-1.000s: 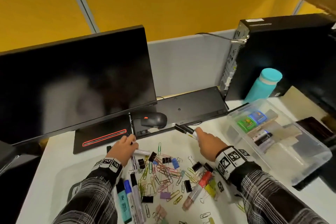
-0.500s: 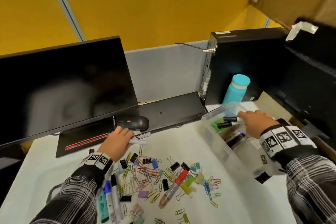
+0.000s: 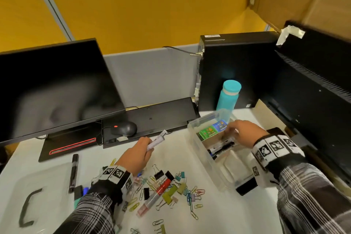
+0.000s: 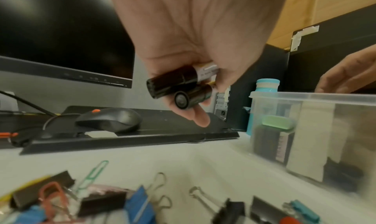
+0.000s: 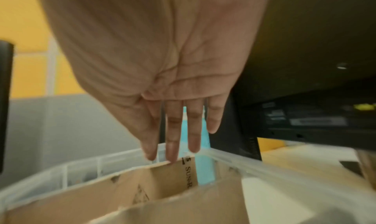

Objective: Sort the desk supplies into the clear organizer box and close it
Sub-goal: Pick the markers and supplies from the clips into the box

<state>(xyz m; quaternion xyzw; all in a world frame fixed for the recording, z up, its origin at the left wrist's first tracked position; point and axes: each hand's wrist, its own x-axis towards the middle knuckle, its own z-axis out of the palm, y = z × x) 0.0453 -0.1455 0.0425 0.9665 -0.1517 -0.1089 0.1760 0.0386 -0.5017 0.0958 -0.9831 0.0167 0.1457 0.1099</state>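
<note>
We read the head view left to right. At 8 o'clock the clear lid (image 3: pixel 36 195) with its black handle lies flat on the white worktop (image 3: pixel 218 220). Just right of it a black marker (image 3: pixel 73 169) lies loose.

Our left hand (image 3: pixel 135 156) sits near centre, off the worktop. Its grip is curled round two markers (image 3: pixel 157 139); the left wrist view shows two black caps (image 4: pixel 179 84) side by side in the fingers. White barrels point to 1 o'clock, toward the mouse (image 3: pixel 124 128).

At 6 o'clock there is a loose pile of paper clips and binder clips (image 3: pixel 171 190), with a red marker (image 3: pixel 161 189) lying across it.

At 3 o'clock of the left hand stands the clear organizer box (image 3: pixel 207 159), open, on the worktop. Cardboard dividers (image 5: pixel 142 179) split it. Far compartment holds green and blue packs (image 3: pixel 213 129); the next one holds dark markers (image 3: pixel 220 149).

Our right hand (image 3: pixel 241 132) is over the box. Grip is spread, fingers (image 5: pixel 173 131) straight, holding nothing; fingertips are at the divider's top edge, actual contact unclear.

Behind the box at 12 o'clock is a teal bottle (image 3: pixel 228 95).
</note>
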